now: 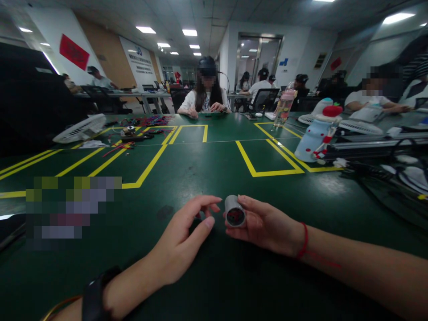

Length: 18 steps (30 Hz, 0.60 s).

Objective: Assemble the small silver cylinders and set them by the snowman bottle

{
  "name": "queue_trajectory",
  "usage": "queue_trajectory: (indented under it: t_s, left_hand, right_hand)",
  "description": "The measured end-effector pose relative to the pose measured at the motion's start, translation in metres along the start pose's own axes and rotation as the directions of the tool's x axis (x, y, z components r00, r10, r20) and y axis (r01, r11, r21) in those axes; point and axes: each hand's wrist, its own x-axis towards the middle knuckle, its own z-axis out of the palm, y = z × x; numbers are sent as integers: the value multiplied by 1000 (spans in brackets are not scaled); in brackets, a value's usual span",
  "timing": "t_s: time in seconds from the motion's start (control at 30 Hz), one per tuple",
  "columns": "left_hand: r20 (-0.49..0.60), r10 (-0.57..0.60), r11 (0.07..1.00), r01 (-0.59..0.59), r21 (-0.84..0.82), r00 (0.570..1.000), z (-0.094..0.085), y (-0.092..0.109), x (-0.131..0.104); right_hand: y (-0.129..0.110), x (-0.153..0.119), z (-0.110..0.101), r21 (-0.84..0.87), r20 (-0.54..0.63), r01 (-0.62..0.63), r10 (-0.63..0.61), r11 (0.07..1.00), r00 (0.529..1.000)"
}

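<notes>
My right hand [264, 220] grips a short grey cylinder [232, 205] between thumb and fingers, a little above the dark green table. The cylinder's near end faces me, dark inside with some red in it; its exact kind is not clear. Just left of it is my left hand [190, 236], its fingers curved and thumb apart, not touching the cylinder. Behind that thumb a small black thing [196, 223] shows in part; whether the left hand touches it cannot be made out.
Yellow tape [277, 172] marks rectangles on the green table [197, 169]. Wires and small parts [130, 131] lie at the far left beside a white fan [80, 129]. A blue bottle [309, 138] and cables [374, 178] are at the right. Across the table sits a person [207, 91].
</notes>
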Motion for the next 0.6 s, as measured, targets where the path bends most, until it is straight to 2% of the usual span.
queue_trajectory:
  t_s: [0.07, 0.17, 0.23, 0.3, 0.37, 0.4, 0.5, 0.6]
  left_hand:
    - [-3, 0, 1000, 0, -1, 1000, 0, 0, 0]
    - [-27, -7, 1000, 7, 17, 1000, 1, 0, 1]
    - [-49, -7, 998, 10, 55, 999, 2, 1, 3]
    - [-64, 6, 995, 0, 99, 998, 2, 1, 5]
    - [-47, 34, 992, -28, 125, 998, 2, 3, 7]
    - [-34, 47, 991, -42, 127, 998, 2, 4, 8]
    - [-12, 41, 993, -39, 111, 999, 3, 10, 11]
    - [-16, -20, 996, 21, 89, 1000, 6, 19, 14]
  right_hand:
    - [0, 0, 1, -50, -19, 32, -33, 998, 999]
    - [2, 0, 5, -265, -25, 229, -244, 937, 969]
    - [3, -1, 6, -469, 34, 379, -413, 798, 910]
    - [5, -2, 6, -661, 111, 449, -514, 601, 851]
    - [8, -3, 4, -788, 162, 437, -538, 434, 827]
    - [10, -4, 3, -824, 174, 419, -534, 380, 827]
    - [13, -4, -1, -857, 171, 391, -530, 336, 830]
    - [16, -3, -2, -871, 170, 384, -545, 306, 821]
